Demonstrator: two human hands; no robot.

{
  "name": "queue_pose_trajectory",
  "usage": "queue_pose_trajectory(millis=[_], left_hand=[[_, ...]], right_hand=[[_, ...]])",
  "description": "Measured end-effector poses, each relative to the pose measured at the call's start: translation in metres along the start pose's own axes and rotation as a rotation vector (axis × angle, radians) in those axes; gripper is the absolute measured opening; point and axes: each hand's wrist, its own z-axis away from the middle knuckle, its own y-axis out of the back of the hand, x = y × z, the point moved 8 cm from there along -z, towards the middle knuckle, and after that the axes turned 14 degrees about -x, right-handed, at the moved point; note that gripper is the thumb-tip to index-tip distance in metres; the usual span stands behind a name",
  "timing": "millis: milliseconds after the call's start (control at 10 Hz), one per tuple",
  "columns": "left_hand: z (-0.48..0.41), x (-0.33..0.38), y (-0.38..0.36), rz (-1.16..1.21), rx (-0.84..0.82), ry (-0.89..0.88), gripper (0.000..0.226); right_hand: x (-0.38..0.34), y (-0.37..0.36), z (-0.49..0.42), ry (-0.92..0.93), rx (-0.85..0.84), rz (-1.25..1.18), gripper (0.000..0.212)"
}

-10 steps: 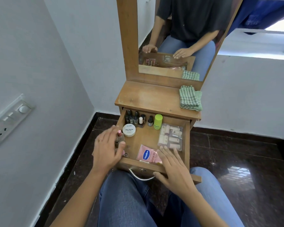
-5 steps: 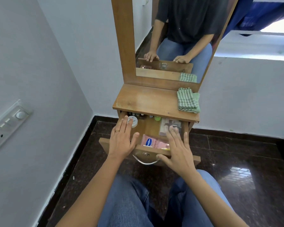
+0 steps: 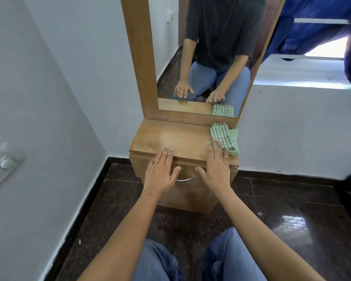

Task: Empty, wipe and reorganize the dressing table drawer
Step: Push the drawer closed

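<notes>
The wooden dressing table stands against the wall with its drawer pushed fully in, so nothing inside shows. My left hand lies flat with straight fingers on the drawer front, left of the curved metal handle. My right hand lies flat on the drawer front at the right, its fingertips reaching over the tabletop edge beside a folded green checked cloth. Neither hand holds anything.
A tall mirror in a wooden frame rises behind the tabletop. White walls close in at left and behind, with a switch plate on the left wall. Dark tiled floor spreads to the right. My knees are below.
The open drawer with its cosmetics has been pushed shut by both hands. Both hands moved forward with it and now rest flat on its front.
</notes>
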Motion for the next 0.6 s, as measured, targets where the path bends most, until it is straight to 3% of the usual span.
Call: queue_pose_trajectory(millis=[400, 600], left_hand=[[-0.024, 0.015, 0.016, -0.001, -0.003, 0.023, 0.083], [-0.011, 0.018, 0.048, 0.043, 0.111, 0.021, 0.073]], right_hand=[[0.003, 0.002, -0.024, -0.003, -0.004, 0.183, 0.099], [-0.009, 0.033, -0.008, 0.113, 0.128, 0.121, 0.091]])
